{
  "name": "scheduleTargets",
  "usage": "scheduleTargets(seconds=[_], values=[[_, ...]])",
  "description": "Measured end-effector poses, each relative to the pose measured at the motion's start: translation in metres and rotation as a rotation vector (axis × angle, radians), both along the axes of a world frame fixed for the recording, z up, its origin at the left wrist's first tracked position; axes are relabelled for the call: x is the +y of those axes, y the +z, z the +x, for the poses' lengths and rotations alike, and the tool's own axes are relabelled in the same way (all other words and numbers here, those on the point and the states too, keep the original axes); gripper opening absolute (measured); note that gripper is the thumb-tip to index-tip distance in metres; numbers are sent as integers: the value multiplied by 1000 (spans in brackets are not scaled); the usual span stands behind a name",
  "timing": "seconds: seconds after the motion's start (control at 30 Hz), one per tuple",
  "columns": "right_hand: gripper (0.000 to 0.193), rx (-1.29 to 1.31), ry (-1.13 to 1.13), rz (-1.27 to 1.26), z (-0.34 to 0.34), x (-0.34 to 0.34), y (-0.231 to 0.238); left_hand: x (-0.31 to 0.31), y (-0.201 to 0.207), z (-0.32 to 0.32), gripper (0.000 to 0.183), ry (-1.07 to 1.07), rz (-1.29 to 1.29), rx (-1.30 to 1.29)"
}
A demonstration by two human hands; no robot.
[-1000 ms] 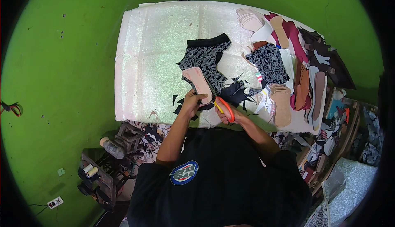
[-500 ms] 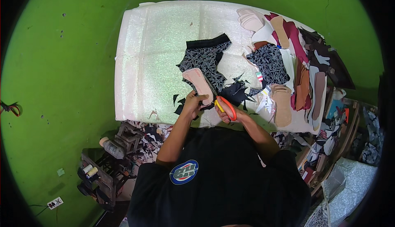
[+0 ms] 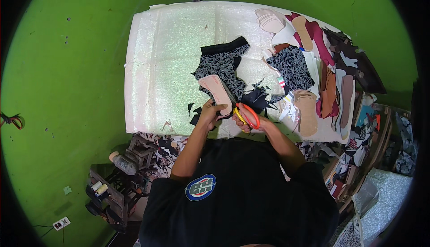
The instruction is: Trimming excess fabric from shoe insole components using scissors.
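My left hand (image 3: 209, 114) is closed on a pale pink sole-shaped template (image 3: 215, 87), thumb on top near its lower end. Under the template lies a black fabric piece with a grey line pattern (image 3: 218, 64), its far edge plain black. My right hand (image 3: 246, 120) grips scissors with orange and yellow handles (image 3: 251, 115), just right of the template's lower end. Their blades point up-left along the template's right side, mostly hidden against the dark cloth. Black offcuts (image 3: 255, 99) lie beyond my right hand, and smaller scraps (image 3: 195, 116) lie left of my left hand.
A silvery-white covered table (image 3: 170, 58) carries another patterned black piece (image 3: 291, 69), stacked tan sole shapes (image 3: 306, 112), pale sole shapes (image 3: 270, 20) and maroon and brown material along its right side. Left below stands a dark wooden stand (image 3: 112, 193) with thread spools (image 3: 101, 189). Scraps cover the floor.
The scissors' orange handle has swung slightly outward to the right in my right hand. My left hand and the template stay nearly in place; the whole view shifts a little.
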State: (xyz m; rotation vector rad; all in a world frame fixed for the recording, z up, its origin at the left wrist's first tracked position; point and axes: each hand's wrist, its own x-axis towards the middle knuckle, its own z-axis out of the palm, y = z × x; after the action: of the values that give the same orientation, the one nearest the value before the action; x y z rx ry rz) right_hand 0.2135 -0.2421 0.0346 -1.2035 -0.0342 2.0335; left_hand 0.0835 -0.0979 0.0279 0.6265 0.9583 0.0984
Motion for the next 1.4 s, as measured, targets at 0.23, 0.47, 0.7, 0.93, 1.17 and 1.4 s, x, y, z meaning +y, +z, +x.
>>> scheduleTargets(seconds=[0.23,0.47,0.7,0.93,1.17,1.4], values=[[64,7,-20,-2,0,-2,-7,-1,0,3,28,17,-26,-11],[62,-91,-26,-8,-3,-2,-5,-4,-2,4,28,43,-14,-12],[60,-175,25,75,7,-14,14,-2,-2,4,30,92,-42,-33],[54,-256,68,159,16,-43,25,-8,-1,7,31,99,-60,-59],[42,-613,-186,274,1,-13,32,-15,-6,12,30,108,-64,-51],[34,-907,-378,154,-9,16,17,-21,-2,13,26,120,-35,-63]])
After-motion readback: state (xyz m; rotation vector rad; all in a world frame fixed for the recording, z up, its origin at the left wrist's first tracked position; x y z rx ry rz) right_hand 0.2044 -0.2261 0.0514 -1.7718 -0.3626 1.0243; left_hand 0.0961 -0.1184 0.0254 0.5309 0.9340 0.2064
